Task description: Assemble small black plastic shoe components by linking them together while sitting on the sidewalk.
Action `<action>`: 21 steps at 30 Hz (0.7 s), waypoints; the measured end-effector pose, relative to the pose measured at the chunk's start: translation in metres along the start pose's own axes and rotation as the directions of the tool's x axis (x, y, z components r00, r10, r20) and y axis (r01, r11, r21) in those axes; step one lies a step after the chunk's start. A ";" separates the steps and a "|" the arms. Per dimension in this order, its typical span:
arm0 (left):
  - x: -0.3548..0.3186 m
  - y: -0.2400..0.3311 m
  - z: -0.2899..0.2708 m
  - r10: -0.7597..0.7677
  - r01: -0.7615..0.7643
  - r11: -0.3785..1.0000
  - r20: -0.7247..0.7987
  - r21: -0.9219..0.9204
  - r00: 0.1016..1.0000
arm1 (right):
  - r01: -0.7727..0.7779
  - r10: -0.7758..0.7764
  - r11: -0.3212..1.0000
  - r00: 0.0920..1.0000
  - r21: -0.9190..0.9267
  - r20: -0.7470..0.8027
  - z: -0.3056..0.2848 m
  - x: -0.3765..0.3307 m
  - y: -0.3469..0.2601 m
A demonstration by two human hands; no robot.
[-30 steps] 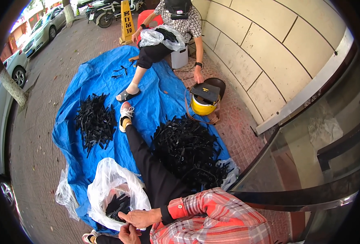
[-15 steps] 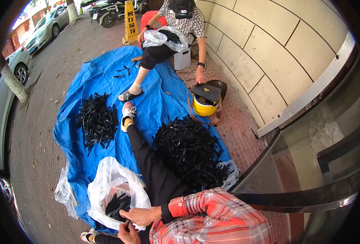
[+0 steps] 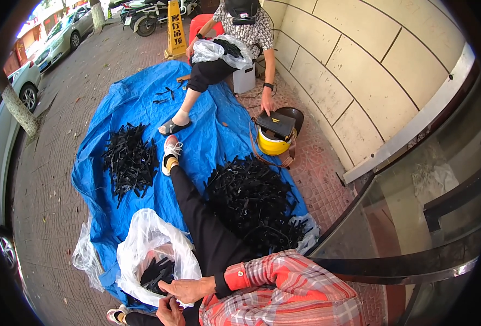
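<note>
Head view: paved brick sidewalk (image 3: 50, 179) beside a tiled wall (image 3: 360, 70), with a blue tarp (image 3: 208, 125) spread flat as the landmark for everything else.

On the tarp's left half, a smaller pile of black plastic pieces (image 3: 129, 160). On its right half, a larger pile of the same black pieces (image 3: 251, 204), reaching the tarp's right edge. Between the two piles, a black-trousered leg (image 3: 197, 217) stretched along the tarp, ending in a white sneaker (image 3: 169, 154).

At the tarp's near edge, a clear plastic bag (image 3: 148, 244) standing open, with black pieces (image 3: 156, 271) inside. Right hand (image 3: 188, 288), coming out of a red plaid sleeve (image 3: 278, 288), resting against the bag's near rim, fingers loosely curled; cannot tell whether anything is held. Left hand (image 3: 169, 312) just below it at the lower edge of the view, partly cut off, fingertips meeting the right hand; grip not readable.

At the tarp's far end, a second person (image 3: 235, 32) seated, a clear bag (image 3: 216, 51) on the lap, one foot in a sandal (image 3: 172, 127) on the tarp, one hand down on a dark bag atop a yellow helmet (image 3: 273, 141) just off the tarp's right edge. A few loose black pieces (image 3: 164, 95) near that end.

Beyond the tarp's far end, a yellow caution sign (image 3: 175, 30), parked scooters and cars (image 3: 61, 35). Off the tarp's right side, a curved glass panel (image 3: 414, 217).
</note>
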State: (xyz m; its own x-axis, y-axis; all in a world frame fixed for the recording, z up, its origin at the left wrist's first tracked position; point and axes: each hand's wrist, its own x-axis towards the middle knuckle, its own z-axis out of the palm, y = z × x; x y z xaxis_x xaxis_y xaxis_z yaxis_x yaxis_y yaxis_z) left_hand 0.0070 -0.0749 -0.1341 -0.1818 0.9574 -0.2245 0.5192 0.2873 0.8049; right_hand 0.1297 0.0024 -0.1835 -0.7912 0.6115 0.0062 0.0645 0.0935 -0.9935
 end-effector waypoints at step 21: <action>0.003 0.007 -0.010 -0.110 0.137 0.950 0.113 -0.279 0.988 | -0.061 0.081 0.982 0.991 -0.177 0.108 -0.012 0.000 -0.010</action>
State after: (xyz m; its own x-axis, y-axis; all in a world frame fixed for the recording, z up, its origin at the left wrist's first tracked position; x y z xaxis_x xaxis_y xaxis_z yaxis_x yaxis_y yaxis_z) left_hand 0.0024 -0.0706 -0.1234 -0.1420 0.9173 -0.3720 0.2356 0.3963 0.8874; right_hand 0.1359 0.0108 -0.1722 -0.8447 0.5283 -0.0863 0.2189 0.1938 -0.9563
